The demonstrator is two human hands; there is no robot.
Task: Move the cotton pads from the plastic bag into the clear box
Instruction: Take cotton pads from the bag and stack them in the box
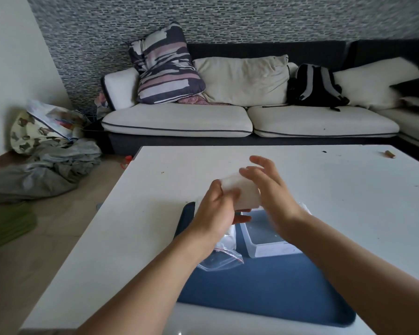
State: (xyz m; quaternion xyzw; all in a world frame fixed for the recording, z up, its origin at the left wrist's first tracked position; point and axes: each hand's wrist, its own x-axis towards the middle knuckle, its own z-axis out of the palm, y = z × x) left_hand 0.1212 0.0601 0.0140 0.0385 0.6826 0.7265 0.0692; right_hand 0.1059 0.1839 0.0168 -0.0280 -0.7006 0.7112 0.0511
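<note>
A white stack of cotton pads (242, 189) is held in the air above the table, between my two hands. My left hand (215, 209) grips its near left end with curled fingers and thumb. My right hand (269, 187) is at the stack's right side with its fingers spread and relaxed; whether it touches the pads is unclear. The clear plastic bag (224, 255) with a red seal strip lies under my left wrist on the blue mat (264, 291). The clear box (264, 240) stands open on the mat below my hands, partly hidden by my right forearm.
The white table (336, 189) stretches far and right, with a small brown object (389, 154) near its back right corner. Behind it stands a sofa with cushions and a black backpack (315, 85). Clothes and bags lie on the floor at left.
</note>
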